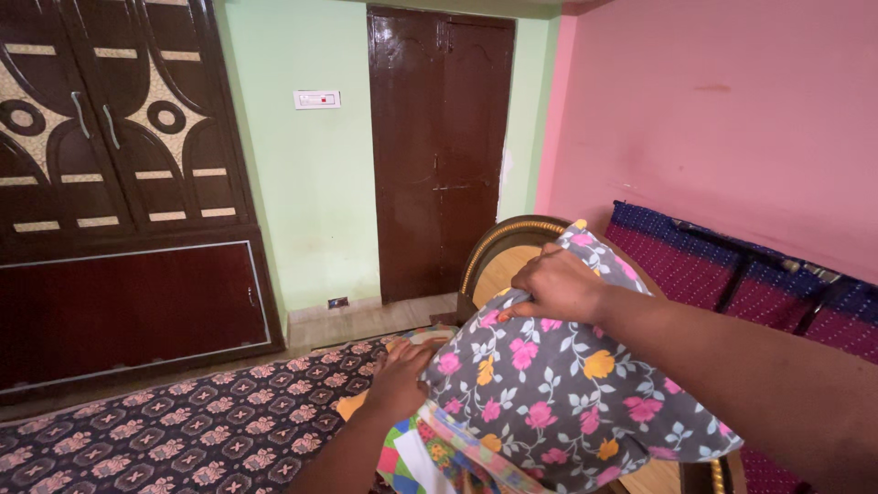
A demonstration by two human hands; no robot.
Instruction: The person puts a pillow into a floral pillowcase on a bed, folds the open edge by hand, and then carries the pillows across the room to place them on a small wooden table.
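A grey pillowcase (558,384) with pink and yellow flowers is held up over the bed's end. My right hand (558,285) grips its top edge, fingers closed on the fabric. Under the case, a pillow or cloth with a bright patchwork of colours (430,456) shows at its lower opening. My left hand (402,377) lies flat against that lower left side, pressing on the fabric next to the case's edge. Whether the left fingers grip anything is hidden.
A bed with a dark patterned sheet (183,434) fills the lower left. Its rounded wooden board (498,256) stands behind the pillowcase. A dark wardrobe (110,183) is at left, a brown door (441,146) ahead, and folded dark red and blue bedding (732,270) along the pink wall.
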